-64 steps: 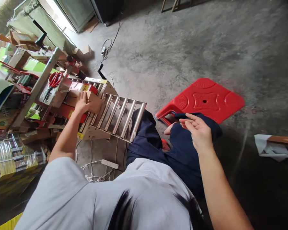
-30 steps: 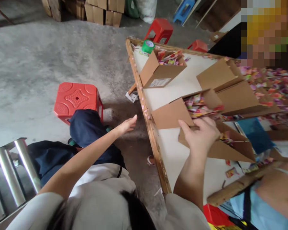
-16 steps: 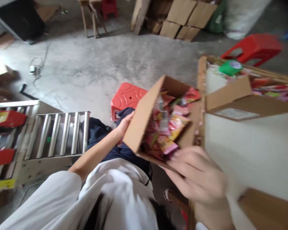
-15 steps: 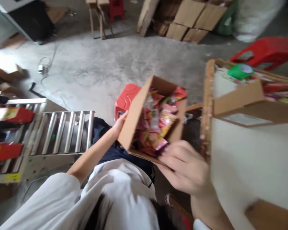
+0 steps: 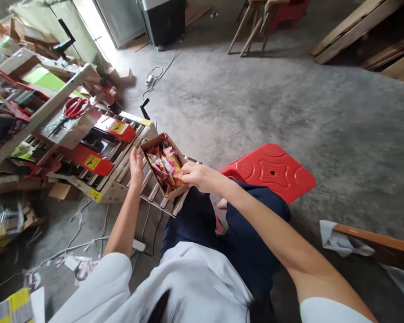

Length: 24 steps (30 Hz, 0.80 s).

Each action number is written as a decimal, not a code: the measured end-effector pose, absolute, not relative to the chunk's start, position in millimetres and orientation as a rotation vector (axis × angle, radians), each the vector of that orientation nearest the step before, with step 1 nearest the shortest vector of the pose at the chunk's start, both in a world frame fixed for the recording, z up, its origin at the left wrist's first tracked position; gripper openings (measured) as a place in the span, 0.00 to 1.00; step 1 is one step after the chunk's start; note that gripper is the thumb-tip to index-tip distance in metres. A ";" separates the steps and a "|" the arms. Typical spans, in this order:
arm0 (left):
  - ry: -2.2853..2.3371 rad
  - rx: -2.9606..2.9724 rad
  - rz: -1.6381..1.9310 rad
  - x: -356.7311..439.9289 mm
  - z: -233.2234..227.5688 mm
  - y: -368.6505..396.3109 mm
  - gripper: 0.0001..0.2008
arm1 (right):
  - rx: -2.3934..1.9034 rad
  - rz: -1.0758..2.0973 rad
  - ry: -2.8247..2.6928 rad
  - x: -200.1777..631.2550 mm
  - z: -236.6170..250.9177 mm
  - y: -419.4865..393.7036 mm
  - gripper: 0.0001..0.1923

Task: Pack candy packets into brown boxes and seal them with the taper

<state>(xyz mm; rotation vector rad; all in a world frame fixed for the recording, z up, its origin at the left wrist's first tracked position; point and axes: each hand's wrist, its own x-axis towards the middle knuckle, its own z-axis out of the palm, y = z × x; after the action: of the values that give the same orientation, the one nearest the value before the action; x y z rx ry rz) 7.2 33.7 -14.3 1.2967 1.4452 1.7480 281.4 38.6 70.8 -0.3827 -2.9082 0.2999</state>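
An open cardboard box point(image 5: 155, 142) full of colourful snack packets point(image 5: 164, 167) sits on the metal roller conveyor point(image 5: 144, 190). My left hand point(image 5: 136, 165) presses flat against the box's left side. My right hand point(image 5: 198, 176) grips its right front edge. The flaps stand open and the packets show inside. My legs in dark blue trousers are below the box.
A taping machine point(image 5: 87, 143) with red guards and yellow labels stands left of the rollers, red scissors point(image 5: 74, 107) lying on top. A red plastic stool point(image 5: 271, 170) is to the right. Cables and a power strip point(image 5: 138, 245) lie on the concrete floor. A wooden table edge point(image 5: 377, 242) shows at right.
I have turned from the table at the right back toward the conveyor, carrying the filled box with both hands; it now rests on the rollers instead of hanging in the air.
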 end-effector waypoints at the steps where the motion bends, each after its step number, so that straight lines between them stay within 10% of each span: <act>1: 1.407 1.313 1.801 -2.9 -11.5 44.6 0.37 | -0.445 0.254 -2.910 280.9 74.7 34.1 0.10; 8: 1.159 1.430 1.724 -11.7 7.5 76.8 0.15 | -0.913 0.270 -2.532 245.0 85.1 -18.8 0.35; 24: 1.509 1.978 1.005 -13.7 55.5 73.2 0.22 | -0.925 0.422 -2.455 185.5 19.1 23.2 0.17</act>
<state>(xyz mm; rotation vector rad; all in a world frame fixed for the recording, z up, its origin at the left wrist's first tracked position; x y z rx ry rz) -13.7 73.2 55.5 1.9776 1.5091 1.0050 185.5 23.2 19.1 -0.9252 -2.4547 0.4220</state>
